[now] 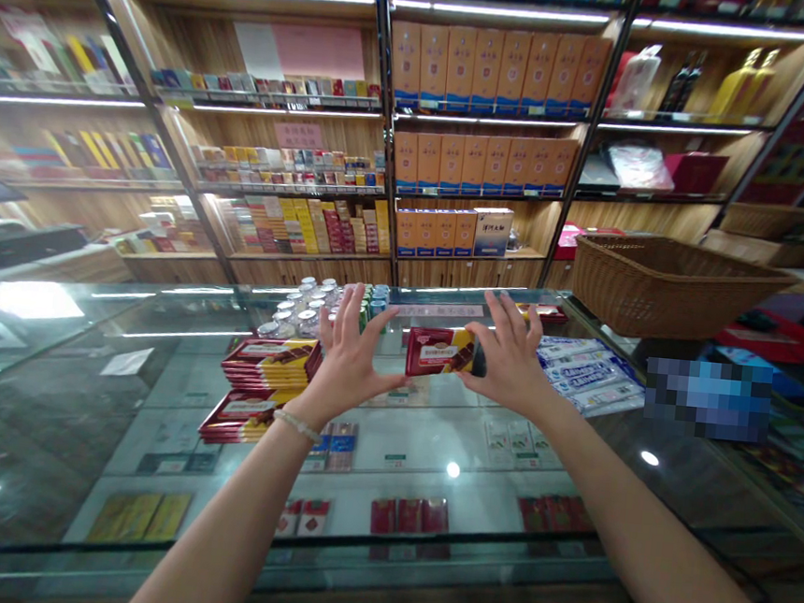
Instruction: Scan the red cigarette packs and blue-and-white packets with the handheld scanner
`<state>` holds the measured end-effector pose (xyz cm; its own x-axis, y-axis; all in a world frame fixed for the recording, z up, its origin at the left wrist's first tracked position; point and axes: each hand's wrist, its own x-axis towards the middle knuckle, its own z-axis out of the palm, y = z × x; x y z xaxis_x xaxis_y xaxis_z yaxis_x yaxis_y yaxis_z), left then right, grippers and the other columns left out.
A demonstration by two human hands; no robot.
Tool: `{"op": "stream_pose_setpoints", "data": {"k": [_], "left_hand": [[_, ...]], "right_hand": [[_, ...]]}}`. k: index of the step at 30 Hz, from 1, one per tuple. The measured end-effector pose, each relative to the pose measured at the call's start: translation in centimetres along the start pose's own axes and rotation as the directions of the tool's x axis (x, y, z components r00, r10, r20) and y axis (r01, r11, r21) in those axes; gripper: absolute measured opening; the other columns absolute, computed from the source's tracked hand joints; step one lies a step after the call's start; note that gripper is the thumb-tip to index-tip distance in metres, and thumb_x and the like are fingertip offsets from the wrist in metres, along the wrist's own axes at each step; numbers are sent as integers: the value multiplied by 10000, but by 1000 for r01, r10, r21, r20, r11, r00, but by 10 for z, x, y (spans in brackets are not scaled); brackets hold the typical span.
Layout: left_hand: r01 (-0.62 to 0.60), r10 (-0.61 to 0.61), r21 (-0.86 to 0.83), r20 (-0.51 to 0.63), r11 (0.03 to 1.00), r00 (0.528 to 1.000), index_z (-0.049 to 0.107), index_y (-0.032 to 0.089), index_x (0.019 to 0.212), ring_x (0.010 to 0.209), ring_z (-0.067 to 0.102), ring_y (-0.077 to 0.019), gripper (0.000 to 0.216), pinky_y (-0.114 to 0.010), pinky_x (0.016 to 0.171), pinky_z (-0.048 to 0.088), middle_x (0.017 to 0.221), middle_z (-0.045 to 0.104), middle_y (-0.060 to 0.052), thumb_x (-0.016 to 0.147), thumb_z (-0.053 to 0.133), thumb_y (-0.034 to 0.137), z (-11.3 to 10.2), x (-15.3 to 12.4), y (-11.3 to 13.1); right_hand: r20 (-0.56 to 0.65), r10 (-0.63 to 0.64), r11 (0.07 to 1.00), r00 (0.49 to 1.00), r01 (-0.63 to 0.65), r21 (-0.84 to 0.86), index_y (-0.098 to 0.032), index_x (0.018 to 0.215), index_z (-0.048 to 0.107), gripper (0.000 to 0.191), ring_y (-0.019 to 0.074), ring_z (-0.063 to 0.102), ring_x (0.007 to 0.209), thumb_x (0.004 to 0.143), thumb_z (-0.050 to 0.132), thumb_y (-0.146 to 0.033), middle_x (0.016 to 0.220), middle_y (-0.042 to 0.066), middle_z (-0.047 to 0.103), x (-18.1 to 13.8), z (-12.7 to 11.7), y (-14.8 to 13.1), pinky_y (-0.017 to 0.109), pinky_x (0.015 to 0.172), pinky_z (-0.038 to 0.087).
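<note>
**Clear glass display counter point(433, 426), stocked beneath and on top**

Nearest, under the glass, lie flat yellow packs point(140, 516) at the left, red-and-white packs point(313, 519) farther right, and dark red packs point(409, 516) near the middle.

Over the counter, the left hand point(347, 362), with a pale beaded bracelet point(296, 424) at its wrist, is spread, thumb and fingers well parted. The right hand point(510, 356) pinches the right end of a flat, rectangular red-and-yellow packet point(438, 352) between thumb and fingers. That packet is between the two hands, its printed front toward the viewer; whether the left thumb touches its left end, I cannot tell.

Just left of the left hand, two stacks of matching red-and-yellow packets point(263, 350) rest on the glass. Right of the right hand lie flat blue-and-white plastic packets point(591, 376).

Farther back stand small clear containers with white lids point(303, 302) and, at the right, an open brown wicker basket point(656, 291).

Behind everything, lit wooden shelves point(192, 39) hold rows of upright orange-and-blue boxes point(487, 70).
</note>
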<state>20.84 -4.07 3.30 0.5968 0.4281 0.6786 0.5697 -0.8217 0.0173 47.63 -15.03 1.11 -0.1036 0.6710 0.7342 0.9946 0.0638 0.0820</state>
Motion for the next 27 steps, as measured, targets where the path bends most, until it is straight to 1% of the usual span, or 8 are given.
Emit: {"op": "stream_pose_setpoints", "data": {"k": [3, 5, 8, 12, 16, 21, 27], "left_hand": [[-52, 51, 56, 28, 997, 998, 383, 291, 1606, 1623, 45, -485, 1118, -725, 1252, -45, 1771, 20, -215, 680, 881, 671, -1, 0, 2], [-78, 74, 90, 39, 993, 996, 386, 290, 1610, 1623, 49, -482, 1114, -719, 1252, -65, 1773, 24, -211, 686, 877, 673, 0, 0, 5], [-71, 65, 140, 49, 988, 997, 418, 301, 1598, 1628, 66, -463, 1068, -700, 1260, -81, 1775, 64, -198, 699, 884, 640, 4, 0, 9], [-42, 31, 179, 62, 983, 998, 463, 298, 1575, 1626, 102, -456, 1022, -702, 1255, -97, 1767, 123, -207, 702, 895, 608, 9, 0, 11], [-13, -4, 190, 90, 982, 996, 494, 304, 1552, 1625, 123, -450, 1004, -720, 1248, -79, 1760, 149, -216, 685, 917, 580, 11, 0, 9], [-9, -12, 202, 99, 979, 995, 516, 291, 1530, 1626, 120, -448, 967, -753, 1235, -45, 1755, 145, -236, 691, 926, 539, 13, -1, 4], [-15, -1, 205, 77, 979, 997, 629, 265, 1399, 1621, 135, -458, 771, -778, 1229, -14, 1744, 182, -247, 718, 919, 483, 10, -1, 5]], "right_hand": [[23, 1, 999, 1000, 0, -45, -176, 1240, 626, 528, 428, 188, 1594, 835, 725, -499, 1723, 226, 263, 0, 0, -1, 667, 1263, 32], [33, -8, 998, 999, 10, -64, -168, 1243, 627, 535, 427, 184, 1594, 836, 721, -503, 1728, 225, 254, 0, 0, -2, 662, 1267, 21], [33, -30, 996, 999, 33, -83, -157, 1236, 630, 553, 425, 192, 1589, 811, 748, -490, 1724, 234, 259, 0, -1, -4, 655, 1273, 16], [2, -61, 993, 998, 61, -104, -154, 1218, 639, 543, 423, 227, 1576, 791, 768, -464, 1705, 241, 302, 0, -1, -4, 653, 1276, 20], [-18, -87, 991, 996, 85, -105, -150, 1235, 633, 557, 414, 239, 1574, 791, 769, -457, 1691, 252, 326, -1, -1, -3, 655, 1273, 34], [-29, -94, 994, 995, 92, -62, -168, 1250, 620, 564, 418, 215, 1584, 790, 760, -464, 1724, 229, 263, -2, 0, -3, 669, 1266, 61], [-45, -103, 993, 994, 101, -53, -178, 1247, 618, 561, 424, 227, 1580, 789, 767, -466, 1731, 220, 247, -2, -1, -4, 668, 1264, 68]]}}
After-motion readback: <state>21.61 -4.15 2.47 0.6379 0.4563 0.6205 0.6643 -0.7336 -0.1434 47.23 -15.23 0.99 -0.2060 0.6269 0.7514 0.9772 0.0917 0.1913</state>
